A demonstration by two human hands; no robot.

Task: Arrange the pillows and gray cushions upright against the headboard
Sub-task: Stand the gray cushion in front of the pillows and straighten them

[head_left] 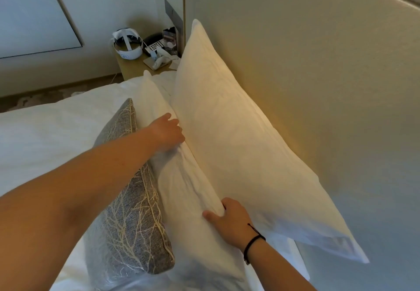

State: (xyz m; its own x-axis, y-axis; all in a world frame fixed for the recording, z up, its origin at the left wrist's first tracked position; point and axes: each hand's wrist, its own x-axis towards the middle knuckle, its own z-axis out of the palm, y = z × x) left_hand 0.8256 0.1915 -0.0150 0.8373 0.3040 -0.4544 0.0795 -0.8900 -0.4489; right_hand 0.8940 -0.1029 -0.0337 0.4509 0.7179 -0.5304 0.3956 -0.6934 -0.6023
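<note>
A large white pillow stands upright, leaning on the padded beige headboard. In front of it stands a second white pillow. My left hand grips its top edge near the far end, and my right hand grips the same edge nearer to me, fingers tucked between the two pillows. A gray cushion with a pale branch pattern leans against the front of the second pillow, partly under my left forearm.
The white duvet covers the bed to the left. Beyond the pillows a small bedside table carries a white headset, a phone and small items. The wall and floor lie behind it.
</note>
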